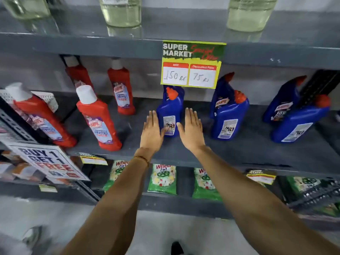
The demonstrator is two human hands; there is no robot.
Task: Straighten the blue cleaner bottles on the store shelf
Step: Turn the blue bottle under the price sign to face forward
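Observation:
Several blue cleaner bottles with orange-red caps stand on the grey middle shelf (pixel 239 153). The leftmost blue bottle (pixel 170 109) stands upright with its back label toward me. My left hand (pixel 151 130) is flat beside its left side and my right hand (pixel 191 128) flat beside its right side, fingers extended; both thumbs lie near the label, and I cannot tell whether they touch. To the right stands a pair of blue bottles (pixel 229 115), one behind the other. Farther right another pair (pixel 298 120) leans.
Several red cleaner bottles (pixel 100 118) stand on the shelf's left part. A yellow price card (pixel 192 65) hangs from the shelf above. Green detergent packets (pixel 162 179) fill the shelf below. A "buy 1 get 1 free" sign (pixel 46 162) juts out at left.

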